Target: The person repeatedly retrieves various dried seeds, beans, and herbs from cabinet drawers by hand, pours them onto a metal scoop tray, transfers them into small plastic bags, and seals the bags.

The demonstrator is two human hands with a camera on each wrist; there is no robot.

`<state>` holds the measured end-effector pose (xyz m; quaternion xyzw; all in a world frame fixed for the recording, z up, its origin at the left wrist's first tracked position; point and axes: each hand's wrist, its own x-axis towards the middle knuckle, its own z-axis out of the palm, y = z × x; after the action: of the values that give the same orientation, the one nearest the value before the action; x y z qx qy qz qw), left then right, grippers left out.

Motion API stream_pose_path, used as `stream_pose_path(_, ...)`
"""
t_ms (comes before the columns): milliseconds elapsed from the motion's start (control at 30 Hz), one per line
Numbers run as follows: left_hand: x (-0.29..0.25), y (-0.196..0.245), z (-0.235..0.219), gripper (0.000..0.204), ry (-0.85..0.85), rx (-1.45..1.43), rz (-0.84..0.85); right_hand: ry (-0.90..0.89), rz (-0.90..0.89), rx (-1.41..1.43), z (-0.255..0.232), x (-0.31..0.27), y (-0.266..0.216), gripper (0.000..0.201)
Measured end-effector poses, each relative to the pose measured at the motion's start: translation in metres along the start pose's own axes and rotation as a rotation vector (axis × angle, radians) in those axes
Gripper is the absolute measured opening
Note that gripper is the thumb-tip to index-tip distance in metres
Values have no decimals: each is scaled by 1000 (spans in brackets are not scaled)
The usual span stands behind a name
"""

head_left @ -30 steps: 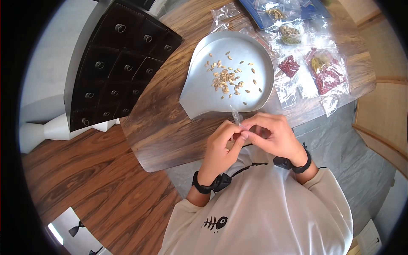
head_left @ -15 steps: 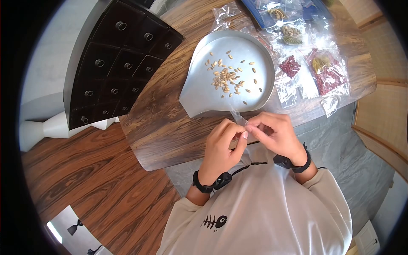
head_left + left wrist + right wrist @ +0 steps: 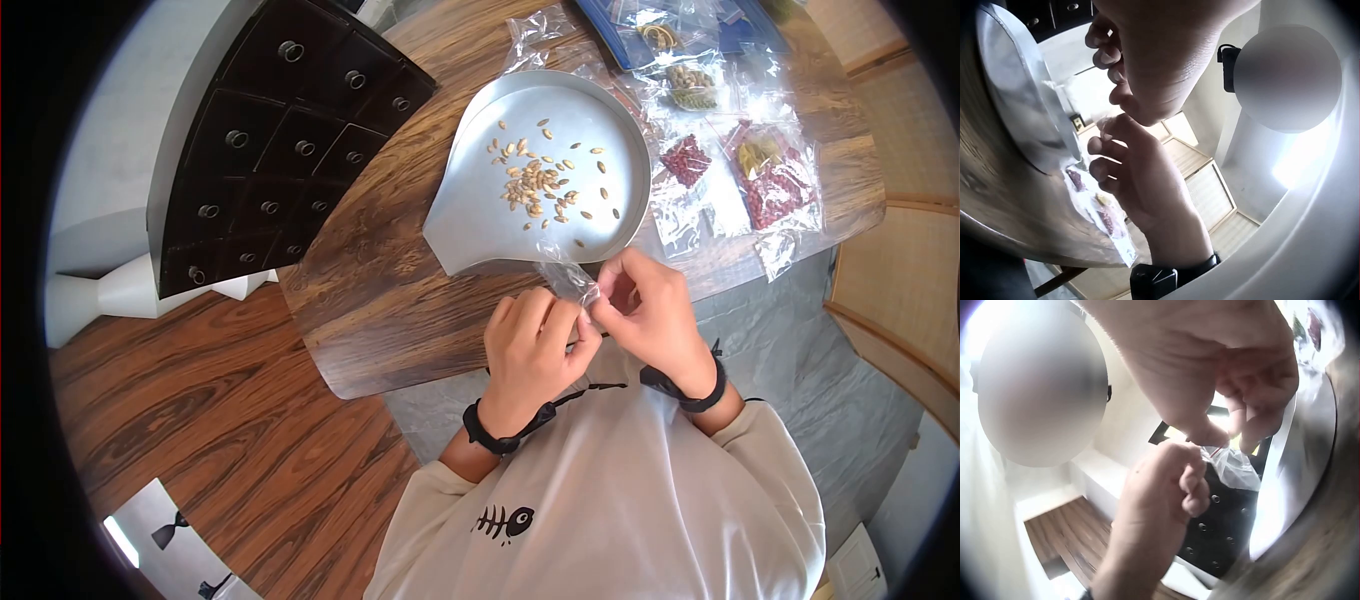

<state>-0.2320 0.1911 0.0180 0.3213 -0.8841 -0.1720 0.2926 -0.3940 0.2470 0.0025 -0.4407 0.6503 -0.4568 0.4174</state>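
Note:
Between my hands is a small clear plastic zip bag, crumpled, its far end hanging at the near rim of the metal pan. My left hand pinches one side of the bag's edge with thumb and fingers. Close beside it, my right hand pinches the other side. A reddish strip shows along the bag's edge in the right wrist view, where the bag looks see-through with no contents visible. Tan seeds lie scattered in the pan, with a cluster at the middle.
Right of the pan lie clear bags, one with small dark red pieces, another with red beans. Behind them is a blue tray with more bags. A dark cabinet of small drawers stands at the left. The wooden table's near edge runs by my hands.
My hands have shifted slightly, the right one a little up towards the pan. More of the bag shows, spread wider beyond my fingertips. Seeds and pan look the same.

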Motion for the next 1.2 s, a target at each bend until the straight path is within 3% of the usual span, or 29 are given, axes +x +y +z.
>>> stream_pose_path(67, -2, -1, 1, 17, 8, 50, 7, 174, -179, -321, 5, -3, 0, 22)
stream_pose_path(200, -4, 5, 1, 19, 18, 137, -36, 310, -214, -361, 12, -10, -8, 24)
stream_pose_path(267, -3, 7, 1, 20, 24, 146, -61, 357, -121, -305, 14, -11, -11, 25)
stream_pose_path(400, 1, 7, 4, 20, 54, 95, -14, 296, -41, -165, 13, -8, -4, 30)
stream_pose_path(467, 0, 9, 6, 19, 51, 73, 13, 202, 20, 62, 12, -6, -4, 32)
stream_pose_path(600, -2, 11, 5, 20, 49, 97, 8, 127, -30, -143, 2, 0, 0, 31)
stream_pose_path(667, -3, 11, 4, 20, 63, 94, -6, 240, -66, -298, 4, 0, 3, 31)
stream_pose_path(900, -4, 15, 4, 23, 67, 114, -104, 320, -65, -312, 10, -4, -6, 29)
stream_pose_path(967, -2, 14, 0, 22, 60, 89, -130, 275, -37, -138, 9, -3, -4, 27)
stream_pose_path(1067, 4, 6, -9, 38, 13, -63, -97, 197, 56, 77, 0, 1, 0, 27)
stream_pose_path(1167, 7, -8, -20, 85, -191, -45, 26, 95, 109, 156, -7, 3, 1, 30)
stream_pose_path(1200, 9, -11, -21, 85, -191, -45, 25, 34, 122, 205, -8, 4, 1, 31)
